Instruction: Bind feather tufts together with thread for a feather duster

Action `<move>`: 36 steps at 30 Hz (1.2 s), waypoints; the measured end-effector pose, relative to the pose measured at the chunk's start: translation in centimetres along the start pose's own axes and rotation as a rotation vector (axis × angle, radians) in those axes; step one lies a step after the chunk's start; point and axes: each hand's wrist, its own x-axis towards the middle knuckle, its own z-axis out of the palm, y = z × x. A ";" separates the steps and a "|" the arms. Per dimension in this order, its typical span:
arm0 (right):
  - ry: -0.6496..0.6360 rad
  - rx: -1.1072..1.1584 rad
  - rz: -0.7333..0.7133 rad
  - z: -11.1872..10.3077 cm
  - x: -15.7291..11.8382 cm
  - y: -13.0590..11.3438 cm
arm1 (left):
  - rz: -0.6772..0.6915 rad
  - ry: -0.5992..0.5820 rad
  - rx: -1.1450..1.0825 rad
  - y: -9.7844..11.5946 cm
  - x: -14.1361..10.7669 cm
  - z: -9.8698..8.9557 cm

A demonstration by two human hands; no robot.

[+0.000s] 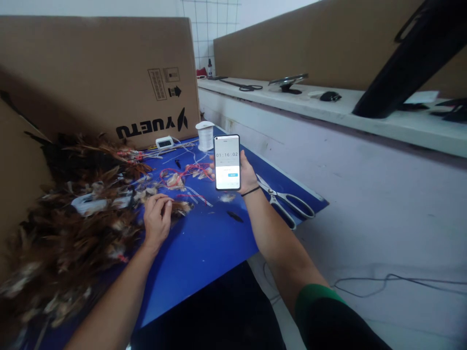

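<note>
While fluffy brown feathers [109, 238] lie heaped on the smooth blue desk [204, 248], the left hand [157, 218] is half-curled beside them; whether it pinches something, I cannot tell. Above the desk, the rectangular black-edged smartphone [227, 170] is gripped by the right hand [248, 174], which should hold it steady for clear reading.

desk [204, 243]: blue top | carton [91, 78]: standing at desk's far side, brown, lettering upside down | wall [383, 194]: right of desk, pale lilac | ledge [408, 131]: white, above desk level | cardboard panel [321, 43]: above ledge, right of desk | grid [211, 24]: dark lines, beyond desk | floor [288, 333]: pale, below desk | light: soft
</note>
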 end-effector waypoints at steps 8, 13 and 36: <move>-0.025 0.010 0.005 0.2 -0.1 -0.1 | -0.010 -0.004 -0.006 -0.1 -0.1 0.0; -0.045 0.020 0.002 0.0 -0.1 -0.1 | -0.020 -0.018 -0.004 0.0 0.0 0.0; 0.001 0.013 0.014 0.3 -0.1 -0.2 | -0.019 -0.010 -0.006 -0.1 -0.1 0.0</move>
